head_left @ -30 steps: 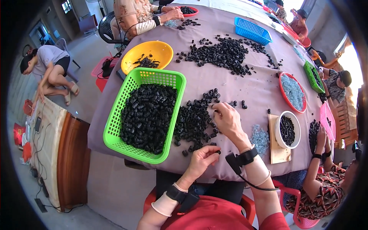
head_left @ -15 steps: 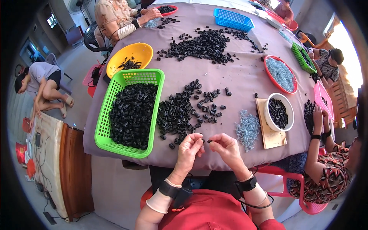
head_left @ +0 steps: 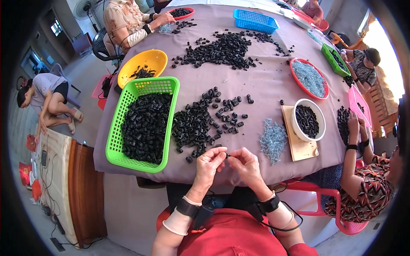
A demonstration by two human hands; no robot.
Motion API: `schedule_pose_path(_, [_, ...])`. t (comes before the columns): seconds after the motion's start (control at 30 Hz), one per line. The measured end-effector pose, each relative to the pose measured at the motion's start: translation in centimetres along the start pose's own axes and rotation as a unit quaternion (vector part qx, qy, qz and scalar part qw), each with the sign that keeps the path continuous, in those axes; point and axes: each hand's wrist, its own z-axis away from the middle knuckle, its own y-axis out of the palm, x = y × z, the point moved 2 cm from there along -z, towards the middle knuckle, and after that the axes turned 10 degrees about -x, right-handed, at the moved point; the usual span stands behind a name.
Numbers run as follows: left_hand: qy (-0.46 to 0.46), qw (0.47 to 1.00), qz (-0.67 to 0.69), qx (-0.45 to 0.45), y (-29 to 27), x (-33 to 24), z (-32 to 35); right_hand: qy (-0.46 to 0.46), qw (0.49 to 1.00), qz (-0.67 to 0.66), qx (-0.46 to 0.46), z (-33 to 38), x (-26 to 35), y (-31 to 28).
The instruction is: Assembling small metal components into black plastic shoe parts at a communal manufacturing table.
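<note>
Just over the table's near edge, my left hand [head_left: 209, 165] is closed in a pinch, its fingertips meeting those of my right hand [head_left: 247, 167]. A small black plastic part [head_left: 226, 155] shows between the fingertips; most of it is covered by them. My right thumb and index finger are also pinched, at the part's right side. Beyond my left hand lies a loose pile of short black hollow plastic caps [head_left: 194, 123]. To the right of my right hand is a heap of small clear, bluish pieces [head_left: 273, 141], too fine to make out singly.
A green basket [head_left: 171, 123] full of black parts stands left, with a yellow bowl [head_left: 159, 59] behind. A white tub [head_left: 295, 123] of thin black pieces rests on a wooden board [head_left: 298, 150]. Farther are a red tray [head_left: 326, 90] and blue basket [head_left: 256, 22]. Co-workers sit around the table.
My two hands have come together; the gap between their fingertips has closed, and the black piece in my right fingers now meets my left fingertips. The view has shifted slightly.
</note>
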Motion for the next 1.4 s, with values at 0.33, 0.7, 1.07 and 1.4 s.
schedule_pose_path(0.33, [-0.058,0.996,0.064,0.021,0.0,0.4,0.1,-0.018,1.000,0.013,-0.006,0.0,-0.4,-0.3])
schedule_pose_path(0.7, [-0.071,0.994,0.007,0.080,-0.2,0.3,-0.4,0.005,0.998,-0.052,0.034,0.2,-1.0,-0.4])
schedule_pose_path(1.07, [-0.108,0.977,0.141,0.119,0.2,0.1,-0.2,-0.036,0.992,-0.003,0.121,-0.3,0.1,-0.1])
schedule_pose_path(1.4, [-0.138,0.975,0.123,0.122,-0.2,0.6,-0.5,-0.009,0.988,-0.061,0.139,0.1,-0.4,-0.2])
